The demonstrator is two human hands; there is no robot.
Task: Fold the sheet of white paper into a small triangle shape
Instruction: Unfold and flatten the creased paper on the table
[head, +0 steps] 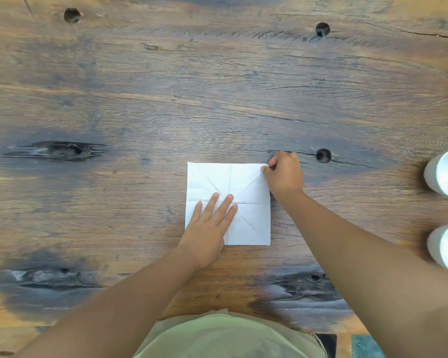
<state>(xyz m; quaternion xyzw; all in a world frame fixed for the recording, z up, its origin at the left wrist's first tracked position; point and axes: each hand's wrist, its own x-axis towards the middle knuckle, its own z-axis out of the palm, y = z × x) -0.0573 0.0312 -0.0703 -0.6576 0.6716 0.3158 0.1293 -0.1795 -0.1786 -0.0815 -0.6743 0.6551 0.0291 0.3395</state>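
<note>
- White and square, the sheet of paper (246,182) lay flat on the wooden table (140,99), crossed by straight and diagonal creases.
- I saw the left hand (207,228) spread flat, palm down, on the sheet's near-left part, fingers reaching toward the centre where the creases met.
- The right hand (283,175) was curled at the far-right corner, fingertips pinching that corner.
- Two white cups (444,174) stood at the table's right edge, well apart from the paper.

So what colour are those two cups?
White, both cups, seen at the right edge in the head view.
</note>
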